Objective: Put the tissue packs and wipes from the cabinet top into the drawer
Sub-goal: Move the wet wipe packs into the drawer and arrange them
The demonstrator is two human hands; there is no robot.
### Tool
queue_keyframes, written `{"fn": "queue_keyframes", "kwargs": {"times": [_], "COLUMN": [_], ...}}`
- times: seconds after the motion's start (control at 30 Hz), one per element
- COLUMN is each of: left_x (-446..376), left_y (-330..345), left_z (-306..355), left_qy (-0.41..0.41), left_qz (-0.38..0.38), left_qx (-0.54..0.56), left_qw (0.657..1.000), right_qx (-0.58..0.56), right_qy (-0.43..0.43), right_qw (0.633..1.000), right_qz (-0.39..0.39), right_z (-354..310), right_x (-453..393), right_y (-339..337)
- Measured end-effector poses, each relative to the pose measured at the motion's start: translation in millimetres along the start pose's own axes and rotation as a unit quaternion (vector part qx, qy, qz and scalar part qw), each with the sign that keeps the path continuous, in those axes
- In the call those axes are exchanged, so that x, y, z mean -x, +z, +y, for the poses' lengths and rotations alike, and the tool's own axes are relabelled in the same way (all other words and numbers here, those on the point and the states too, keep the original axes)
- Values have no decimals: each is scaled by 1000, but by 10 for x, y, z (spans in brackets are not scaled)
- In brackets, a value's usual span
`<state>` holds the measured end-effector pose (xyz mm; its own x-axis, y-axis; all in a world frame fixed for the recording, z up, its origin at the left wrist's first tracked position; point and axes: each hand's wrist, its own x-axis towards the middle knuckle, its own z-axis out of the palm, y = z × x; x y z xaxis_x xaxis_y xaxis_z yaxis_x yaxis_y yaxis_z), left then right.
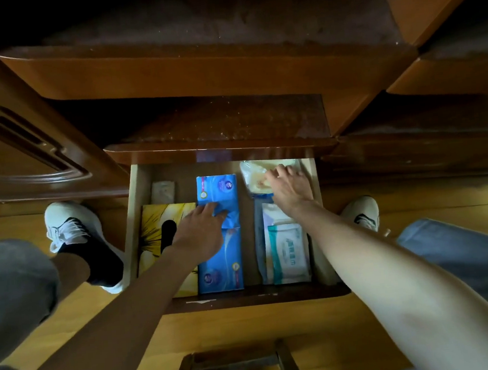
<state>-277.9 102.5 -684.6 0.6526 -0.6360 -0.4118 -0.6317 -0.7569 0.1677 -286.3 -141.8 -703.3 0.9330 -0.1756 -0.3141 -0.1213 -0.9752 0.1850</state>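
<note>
already your left hand (202,228) presses flat on the blue tissue packs (220,234) in the drawer (136,200); your right hand (289,188), fingers spread, rests on the yellowish wipes pack (255,175) at the back; push carelessly and it could bunch under the cabinet edge.

An open wooden drawer (137,194) holds a yellow tissue box (155,231) along its left edge, with a small pale pack (163,192) behind it. 2 blue tissue packs (216,187) lie end to end down the middle. Along the right edge sit white wipes packs (287,252), with a clear yellowish pack (255,173) in the back right corner.
</note>
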Motion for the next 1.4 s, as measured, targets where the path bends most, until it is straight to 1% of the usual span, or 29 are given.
{"fn": "queue_keyframes", "kwargs": {"times": [0.17,0.27,0.4,0.5,0.63,0.73,0.83,0.93,1.0,1.07,1.2,1.23,1.3,1.4], "left_x": [16,39,25,28,32,47,73,86,92,91,66,62,65,77], "left_y": [-21,-9,-34,-41,3,25,33,37,32,33,50,54,46,11], "left_z": [21,36,59,45,40,48,43,35,42,52,57,59,56,37], "left_qy": [-9,-8,-17,-10,-11,-11,-1,4,6,6,2,1,1,7], "left_qz": [1,12,14,19,28,36,44,47,49,50,53,47,34,0], "left_qx": [-2,-9,9,5,-7,-11,-24,-22,-21,-18,-17,-17,-21,-20], "left_qw": [1000,1000,1000,1000,1000,999,999,999,999,999,998,999,999,1000], "right_qx": [10,16,30,15,19,33,11,-47,-73,-96,-119,-116,-110,-119], "right_qy": [21,45,47,27,-28,-38,-12,11,21,25,-13,-18,-22,-15], "right_qw": [999,999,998,999,999,999,1000,994,990,991,991,990,990,988], "right_qz": [21,4,-22,-24,-22,-18,22,100,117,86,-63,-80,-87,-96], "right_z": [-2,-14,-19,2,80,101,75,36,21,19,-5,-13,-27,-34], "right_x": [-104,-194,-280,-239,-85,-57,-61,-57,-108,-180,-229,-209,-153,-77], "right_y": [13,-32,-65,-8,119,133,42,7,44,102,332,386,422,302]}}
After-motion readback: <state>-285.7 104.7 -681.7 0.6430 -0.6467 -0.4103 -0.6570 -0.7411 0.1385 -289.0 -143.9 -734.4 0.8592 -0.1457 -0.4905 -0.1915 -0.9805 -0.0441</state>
